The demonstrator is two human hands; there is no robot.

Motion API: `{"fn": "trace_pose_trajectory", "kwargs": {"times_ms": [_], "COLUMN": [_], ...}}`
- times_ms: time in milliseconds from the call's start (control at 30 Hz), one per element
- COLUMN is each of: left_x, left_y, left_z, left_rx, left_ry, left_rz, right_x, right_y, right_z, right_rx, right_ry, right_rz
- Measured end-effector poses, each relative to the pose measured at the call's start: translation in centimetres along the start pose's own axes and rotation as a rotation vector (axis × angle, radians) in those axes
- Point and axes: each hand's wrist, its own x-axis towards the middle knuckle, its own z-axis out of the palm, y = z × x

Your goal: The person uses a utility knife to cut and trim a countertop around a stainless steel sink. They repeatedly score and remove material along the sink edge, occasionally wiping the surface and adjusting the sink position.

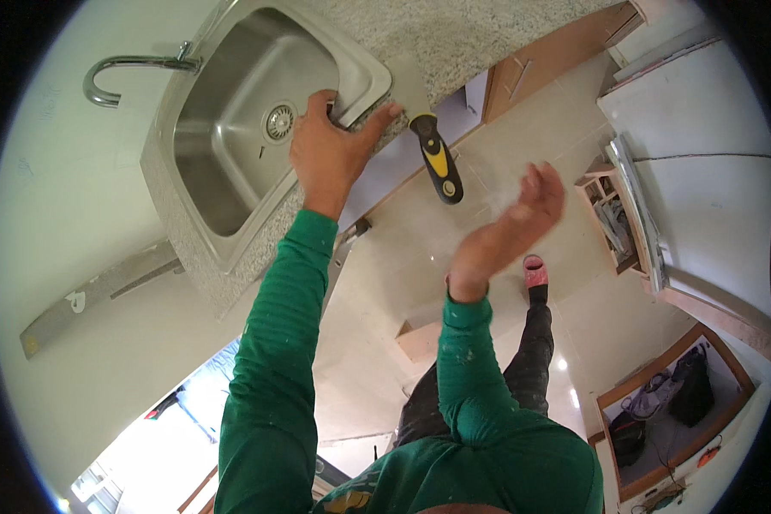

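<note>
My left hand [327, 154] is at the front rim of the steel sink [364, 73], thumb and forefinger spread apart. The forefinger reaches over the rim and the thumb lies towards the speckled countertop [454, 38]. A small dark spot shows beside the forefinger; I cannot make it out. Just right of the thumb rests a putty knife [437, 158], its wide blade on the countertop and its black and yellow handle jutting past the edge. My right hand [510, 227] hangs in the air over the floor, slightly blurred, fingers loosely bent, with nothing visible in it.
A curved chrome tap [133, 62] stands behind the sink, whose drain [280, 122] is uncovered. Below the countertop are wooden cabinet doors [514, 81]. To the right stand a wooden box [612, 218] with things inside and an open compartment holding bags [690, 385].
</note>
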Motion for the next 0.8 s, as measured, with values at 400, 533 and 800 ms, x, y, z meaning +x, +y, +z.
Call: {"fn": "trace_pose_trajectory", "kwargs": {"times_ms": [400, 533, 800], "left_x": [0.4, 0.3, 0.0], "left_y": [0.3, 1.0, 0.7], "left_z": [-0.1, 0.0, 0.0], "left_rx": [-0.043, -0.051, -0.051], "left_ry": [0.013, -0.008, -0.014], "left_rz": [-0.039, -0.042, -0.051], "right_x": [-0.8, 0.0, 0.7], "right_y": [0.1, 0.8, 0.6], "right_z": [-0.3, 5.0, 3.5], "right_rx": [0.003, 0.450, 0.174], "right_ry": [-0.037, 0.044, -0.497], "right_rz": [0.112, 0.134, 0.569]}}
